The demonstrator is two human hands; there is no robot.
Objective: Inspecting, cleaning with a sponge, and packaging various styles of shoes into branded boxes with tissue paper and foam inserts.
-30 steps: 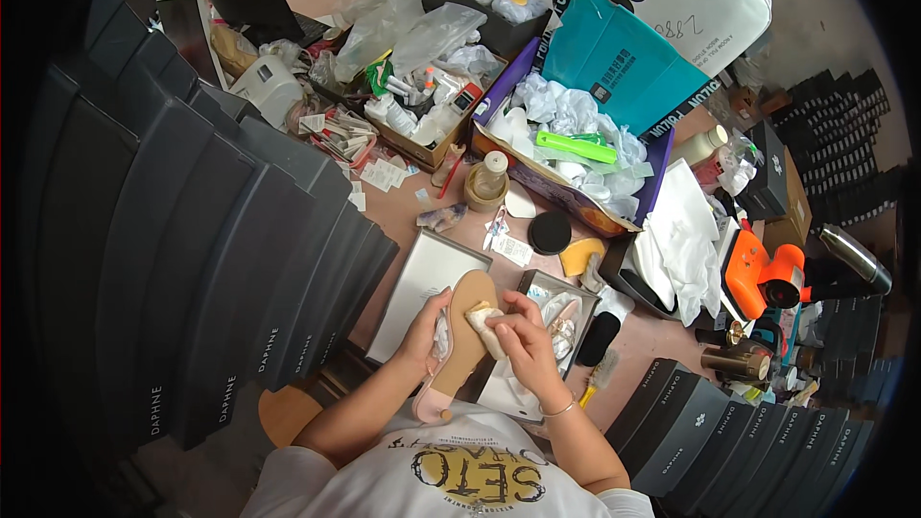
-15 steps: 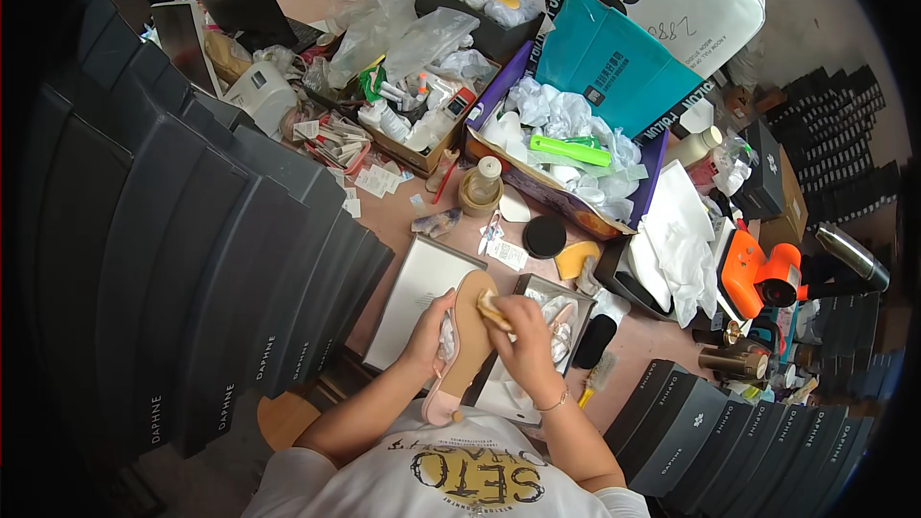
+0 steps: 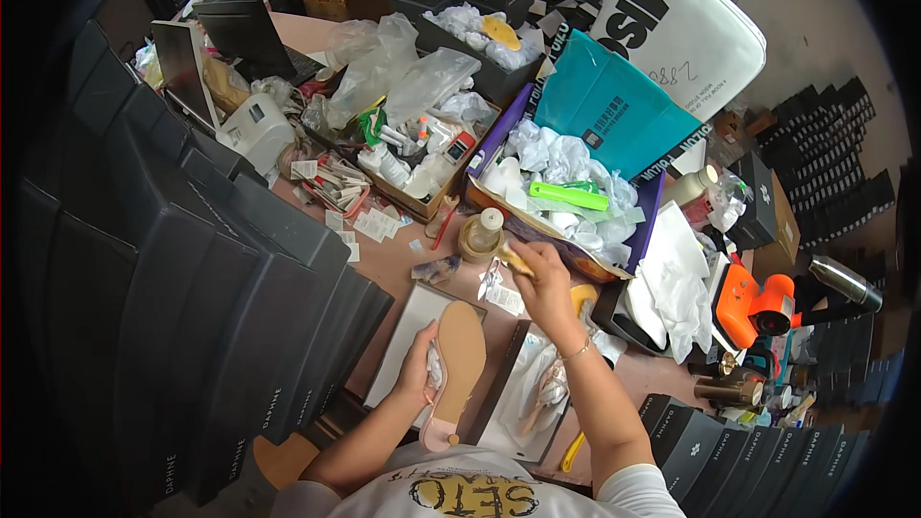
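Note:
My left hand (image 3: 416,366) is closed around the side of a heeled shoe (image 3: 460,350), sole up, its tan sole facing me and its small heel toward my body. White stuffing shows inside the shoe. My right hand (image 3: 545,278) pinches a yellowish pad (image 3: 518,259), sponge or cloth, right beside a squat bottle (image 3: 481,235) with a pale cap. Under my right forearm lies an open shoe box (image 3: 502,379) holding white paper and another shoe (image 3: 550,388). A grey-white box lid (image 3: 393,341) lies behind my left hand.
Tall stacks of dark shoe boxes (image 3: 221,326) crowd the left; more boxes (image 3: 700,441) stand at lower right. A purple-edged carton (image 3: 648,230) holds crumpled paper and a green tool (image 3: 568,196). Paper tags (image 3: 376,224) and an orange device (image 3: 739,307) lie around the table.
My right hand has taken the pad off the sole and moved it away from me to the bottle. My left hand still holds the shoe, slightly lower and to the left.

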